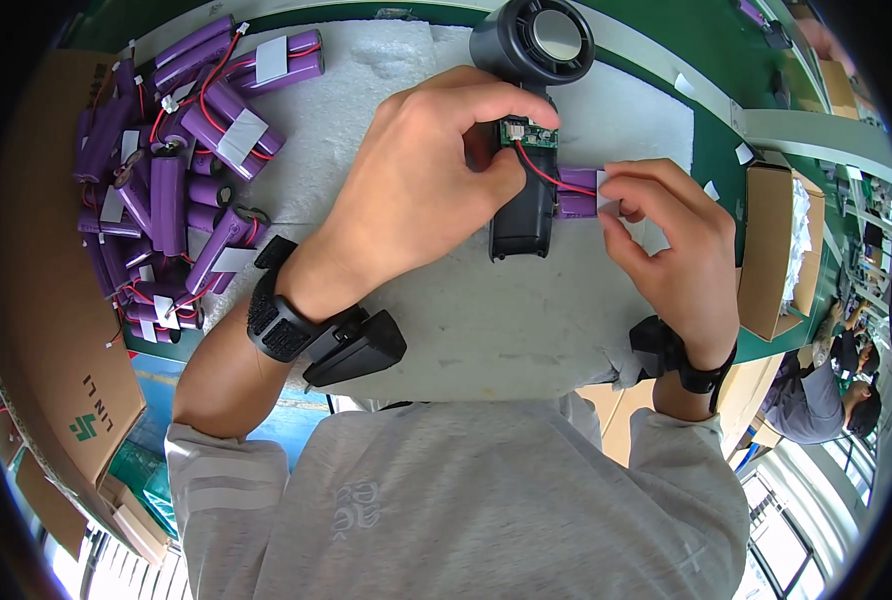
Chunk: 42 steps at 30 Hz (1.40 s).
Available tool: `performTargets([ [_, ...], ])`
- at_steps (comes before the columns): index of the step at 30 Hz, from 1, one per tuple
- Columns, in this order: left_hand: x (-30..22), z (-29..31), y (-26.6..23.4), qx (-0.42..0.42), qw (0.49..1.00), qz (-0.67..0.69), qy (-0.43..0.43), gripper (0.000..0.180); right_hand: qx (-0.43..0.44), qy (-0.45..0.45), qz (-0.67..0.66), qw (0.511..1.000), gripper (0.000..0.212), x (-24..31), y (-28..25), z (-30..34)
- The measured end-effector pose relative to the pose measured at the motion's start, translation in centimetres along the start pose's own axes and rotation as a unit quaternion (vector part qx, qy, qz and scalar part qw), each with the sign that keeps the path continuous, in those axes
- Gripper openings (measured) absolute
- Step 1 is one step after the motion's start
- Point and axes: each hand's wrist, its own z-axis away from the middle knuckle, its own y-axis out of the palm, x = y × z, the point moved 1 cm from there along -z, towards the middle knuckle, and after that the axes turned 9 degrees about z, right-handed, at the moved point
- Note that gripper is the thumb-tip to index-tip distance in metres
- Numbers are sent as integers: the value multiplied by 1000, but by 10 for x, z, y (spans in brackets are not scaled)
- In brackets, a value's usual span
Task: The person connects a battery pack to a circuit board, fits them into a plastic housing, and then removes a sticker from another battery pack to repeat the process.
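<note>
Plainly, circuit board (539, 136) in housing (520, 232), white film (799, 242) in carton (765, 240)

"What's the fan handle (521, 232) made of?"

"Plastic, by the look of it: smooth, dark, with a soft sheen."

"And the battery packs (169, 205)?"

"Glossy purple plastic film, with matt, paper-like white patches (272, 60) on it."

"The pale sheet (366, 60) underneath?"

"Foam-like, matt and faintly rough. The big carton (46, 300) is dull cardboard; the shirt (526, 490), matt, heathered cloth."
</note>
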Motion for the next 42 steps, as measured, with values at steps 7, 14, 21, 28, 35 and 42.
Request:
performTargets([
  [7,1,0,1,-2,1000,-2,2,36,-24,-13,70,997,22,4,6,-2],
  [14,-3,3,1,1,1000,1,-1,36,-27,-2,53,998,22,6,4,0],
  [21,-7,10,-6,1,1000,-10,5,36,-12,9,28,1000,20,7,-1,-1],
  [28,-12,15,-9,2,1000,-9,14,35,44,9,-52,998,15,11,-13,-1],
  [35,-28,3,-14,2,999,-24,29,34,63,17,-52,996,11,18,-25,-7],
  [42,-40,-1,-8,-4,1000,8,20,33,63,-4,-39,997,12,18,-32,-3],
])
